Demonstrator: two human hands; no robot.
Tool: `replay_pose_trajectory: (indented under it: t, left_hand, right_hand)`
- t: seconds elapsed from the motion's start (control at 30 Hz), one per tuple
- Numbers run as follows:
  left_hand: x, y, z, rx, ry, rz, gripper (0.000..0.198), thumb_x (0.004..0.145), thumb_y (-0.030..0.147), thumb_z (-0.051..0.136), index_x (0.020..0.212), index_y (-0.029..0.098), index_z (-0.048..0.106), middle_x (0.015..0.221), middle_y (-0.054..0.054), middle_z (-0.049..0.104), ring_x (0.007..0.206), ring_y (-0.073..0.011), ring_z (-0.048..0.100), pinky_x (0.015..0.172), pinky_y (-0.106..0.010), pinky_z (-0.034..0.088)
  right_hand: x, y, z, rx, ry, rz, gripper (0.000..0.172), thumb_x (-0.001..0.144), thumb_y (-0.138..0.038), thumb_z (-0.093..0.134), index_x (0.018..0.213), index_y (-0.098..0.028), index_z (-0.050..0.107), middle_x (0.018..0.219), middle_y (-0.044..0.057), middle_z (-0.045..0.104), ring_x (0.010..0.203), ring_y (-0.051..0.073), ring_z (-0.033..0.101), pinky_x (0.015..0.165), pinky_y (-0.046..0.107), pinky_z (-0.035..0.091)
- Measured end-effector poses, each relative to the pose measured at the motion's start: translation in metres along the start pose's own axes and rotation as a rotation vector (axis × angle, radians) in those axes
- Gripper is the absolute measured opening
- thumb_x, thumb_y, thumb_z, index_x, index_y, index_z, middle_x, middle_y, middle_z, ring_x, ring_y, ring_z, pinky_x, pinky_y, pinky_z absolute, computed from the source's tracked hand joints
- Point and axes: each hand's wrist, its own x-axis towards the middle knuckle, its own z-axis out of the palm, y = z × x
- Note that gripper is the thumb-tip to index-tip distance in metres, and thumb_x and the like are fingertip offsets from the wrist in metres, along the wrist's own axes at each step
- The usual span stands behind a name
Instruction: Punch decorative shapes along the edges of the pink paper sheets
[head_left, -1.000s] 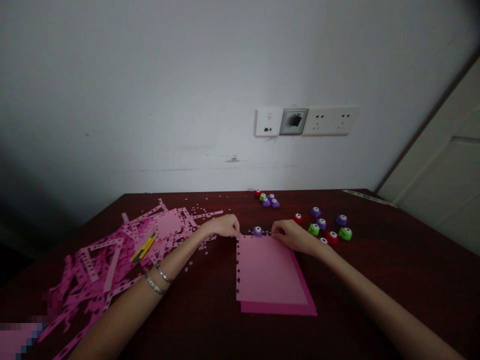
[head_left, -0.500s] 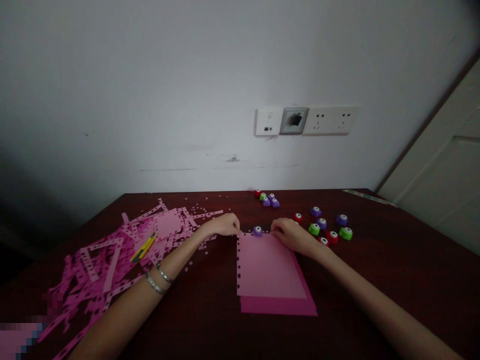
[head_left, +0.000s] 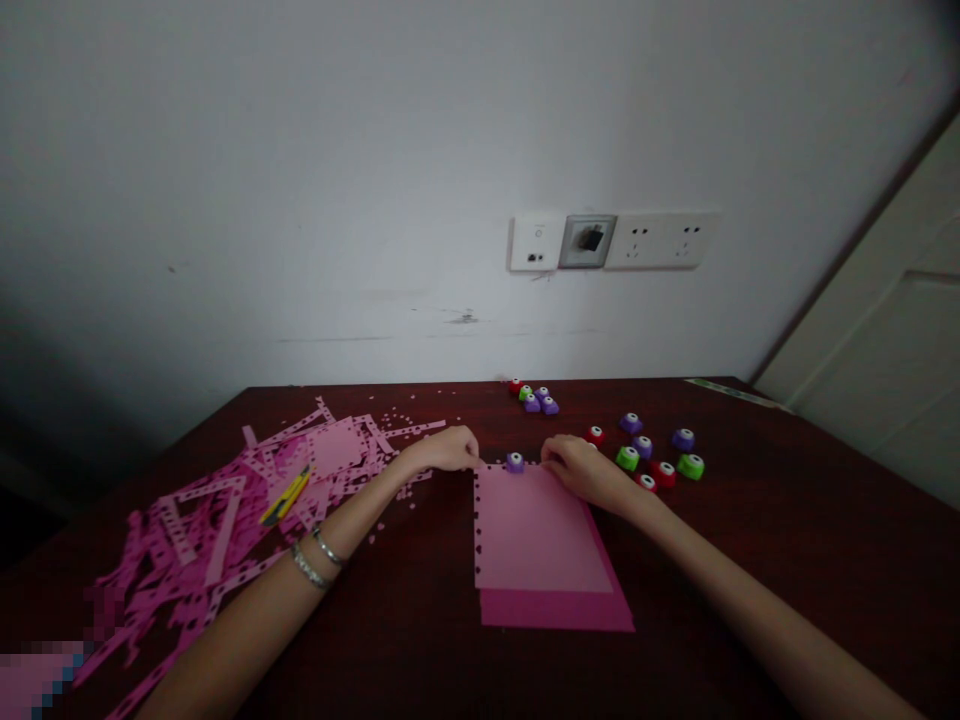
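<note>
A light pink sheet of paper (head_left: 544, 535) lies in front of me, with punched shapes along its left and far edges. Under it, a darker pink sheet (head_left: 555, 610) sticks out at the near and right sides. My left hand (head_left: 452, 449) pinches the light sheet's far left corner. At the far right corner, my right hand (head_left: 581, 467) has its fingers closed on the same sheet. Between the hands, a purple craft punch (head_left: 514, 463) sits on the far edge.
To the left spreads a heap of punched pink strips (head_left: 217, 520) with a yellow cutter knife (head_left: 286, 497) on top. Several red, green and purple punches (head_left: 662, 474) stand to the right, more at the back (head_left: 541, 402). Behind the table (head_left: 397, 650) rises a wall with sockets (head_left: 651, 241).
The light pink sheet's near edge has shifted very slightly away from me. Both hands keep their hold at the far corners.
</note>
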Motion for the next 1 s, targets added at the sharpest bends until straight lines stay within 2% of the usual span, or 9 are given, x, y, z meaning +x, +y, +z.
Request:
replay_pose_trajectory:
  t: [0.5, 0.73, 0.87, 1.0]
  left_hand:
    - [-0.002, 0.003, -0.001, 0.006, 0.003, -0.006, 0.026, 0.069, 0.037, 0.053, 0.055, 0.014, 0.053, 0.051, 0.003, 0.043, 0.050, -0.0075, 0.036, 0.049, -0.023, 0.025]
    - [-0.002, -0.002, -0.005, 0.029, 0.055, -0.004, 0.034, 0.073, 0.043, 0.050, 0.054, 0.015, 0.050, 0.050, 0.004, 0.037, 0.048, -0.0072, 0.031, 0.048, -0.023, 0.022]
    - [0.001, -0.007, -0.006, 0.049, 0.097, 0.000, 0.034, 0.073, 0.045, 0.049, 0.060, 0.014, 0.056, 0.056, 0.002, 0.046, 0.052, -0.0082, 0.038, 0.050, -0.023, 0.026]
    - [0.002, -0.005, -0.008, 0.044, 0.137, -0.013, 0.035, 0.073, 0.046, 0.050, 0.064, 0.013, 0.059, 0.061, 0.000, 0.053, 0.056, -0.0092, 0.043, 0.053, -0.023, 0.030]
  right_hand:
    - [0.000, 0.002, 0.002, -0.009, 0.015, -0.015, 0.015, 0.077, -0.009, 0.044, 0.072, -0.016, 0.056, 0.078, 0.005, 0.059, 0.075, 0.016, 0.053, 0.068, 0.025, 0.039]
    - [-0.001, -0.008, -0.007, -0.135, 0.037, -0.004, 0.016, 0.082, -0.014, 0.044, 0.075, -0.017, 0.058, 0.081, 0.006, 0.059, 0.080, 0.017, 0.052, 0.070, 0.026, 0.038]
    - [-0.002, -0.013, -0.018, -0.225, 0.131, 0.016, 0.015, 0.085, -0.018, 0.044, 0.079, -0.018, 0.058, 0.084, 0.007, 0.060, 0.085, 0.020, 0.050, 0.067, 0.027, 0.037]
    - [0.000, -0.015, -0.024, -0.027, 0.149, 0.063, 0.015, 0.084, -0.024, 0.047, 0.078, -0.017, 0.059, 0.079, 0.005, 0.062, 0.076, 0.017, 0.054, 0.063, 0.026, 0.038]
